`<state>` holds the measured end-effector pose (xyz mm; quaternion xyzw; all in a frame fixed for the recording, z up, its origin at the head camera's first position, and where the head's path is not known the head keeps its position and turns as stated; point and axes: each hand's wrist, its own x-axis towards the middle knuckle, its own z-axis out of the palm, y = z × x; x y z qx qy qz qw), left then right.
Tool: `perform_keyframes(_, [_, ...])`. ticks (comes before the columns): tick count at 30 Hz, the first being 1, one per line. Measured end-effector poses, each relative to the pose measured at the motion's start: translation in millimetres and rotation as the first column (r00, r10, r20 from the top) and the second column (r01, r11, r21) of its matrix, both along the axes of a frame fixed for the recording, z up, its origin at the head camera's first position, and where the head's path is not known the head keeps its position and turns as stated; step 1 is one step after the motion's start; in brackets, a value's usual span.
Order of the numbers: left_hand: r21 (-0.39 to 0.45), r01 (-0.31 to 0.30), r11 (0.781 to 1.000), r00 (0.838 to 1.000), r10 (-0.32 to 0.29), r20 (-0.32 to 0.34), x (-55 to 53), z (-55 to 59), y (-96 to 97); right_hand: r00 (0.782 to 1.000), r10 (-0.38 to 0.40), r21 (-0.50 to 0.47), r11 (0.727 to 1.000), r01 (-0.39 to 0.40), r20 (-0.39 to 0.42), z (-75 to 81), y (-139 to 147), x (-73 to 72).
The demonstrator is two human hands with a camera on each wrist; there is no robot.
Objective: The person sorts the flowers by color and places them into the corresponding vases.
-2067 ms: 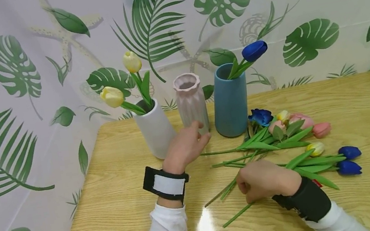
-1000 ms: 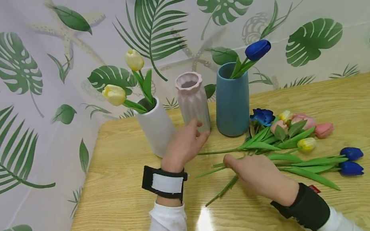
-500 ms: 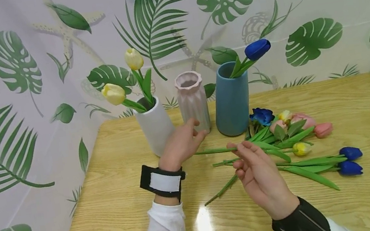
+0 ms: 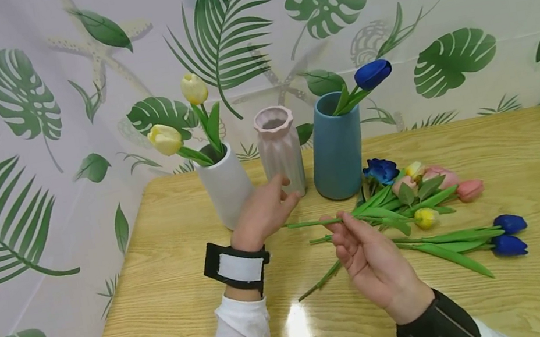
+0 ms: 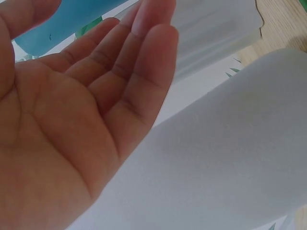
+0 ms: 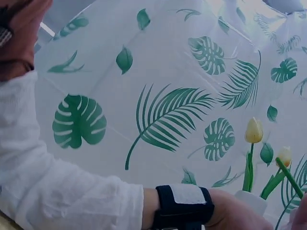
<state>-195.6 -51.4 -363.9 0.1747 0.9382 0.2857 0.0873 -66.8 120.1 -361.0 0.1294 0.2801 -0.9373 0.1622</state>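
Note:
My right hand [image 4: 381, 268] pinches the green stem [image 4: 307, 224] of a yellow tulip [image 4: 426, 218] between thumb and fingers; the stem points left and its bloom hangs to the right, over the other flowers. In the right wrist view, a green stem [image 6: 290, 177] slants near the right edge. My left hand [image 4: 266, 210] holds nothing, its fingers loosely bent. It lies in front of the pink fluted vase [image 4: 280, 149] and against or close beside the white vase [image 4: 226, 190]; contact is unclear. The left wrist view shows the palm [image 5: 53, 124] facing the camera.
Two pale yellow tulips [image 4: 165, 140] stand in the white vase. A blue vase [image 4: 336, 152] holds one blue tulip [image 4: 373, 75]. Pink, blue and yellow flowers lie piled on the wooden table [image 4: 168, 326], with two blue tulips [image 4: 510, 245] nearer the front. A leaf-printed cloth [image 4: 93, 90] hangs behind.
My right hand has lifted the yellow tulip, turned palm-up and shifted its stem up and left; the bloom has moved left. The left hand has stayed nearly still.

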Motion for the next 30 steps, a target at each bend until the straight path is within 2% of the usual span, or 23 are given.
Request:
perform_keyframes(3, [-0.001,-0.002,1.0,1.0,0.002,0.002,0.0,0.3,0.2,0.993,-0.041,0.158,0.986,0.058,-0.107,2.1,0.2,1.3])
perform_keyframes(5, [-0.003,-0.002,1.0,1.0,0.002,0.002,-0.1,0.6,0.5,0.979,-0.05,0.232,0.968,0.096,-0.196,2.7,0.8,2.0])
perform_keyframes(8, [-0.003,-0.001,1.0,1.0,0.001,0.006,0.1,1.0,0.6,0.951,-0.048,0.29,0.947,0.14,-0.305,3.5,1.7,2.8])
perform_keyframes(10, [-0.004,0.0,1.0,1.0,0.0,0.007,0.3,1.2,0.6,0.941,-0.036,0.321,0.935,0.15,-0.337,4.7,1.7,2.8])
perform_keyframes(16, [-0.005,-0.002,1.0,1.0,0.002,0.001,0.9,1.2,0.4,0.955,-0.032,0.433,0.886,0.163,-0.294,4.8,0.5,-1.7])
perform_keyframes(19, [-0.011,-0.004,1.0,1.0,0.004,0.001,1.3,1.7,0.3,0.965,-0.027,0.461,0.875,0.149,-0.262,2.2,0.9,-4.9])
perform_keyframes(25, [-0.015,-0.006,1.0,1.0,0.006,0.006,-0.6,0.3,-0.7,0.973,0.012,0.44,0.893,0.093,-0.229,-1.5,3.0,-9.5])
perform_keyframes(30, [0.019,-0.01,1.0,1.0,0.01,0.025,-1.7,2.1,-7.7,0.97,0.001,0.415,0.904,0.104,-0.245,-4.4,3.0,-11.6])
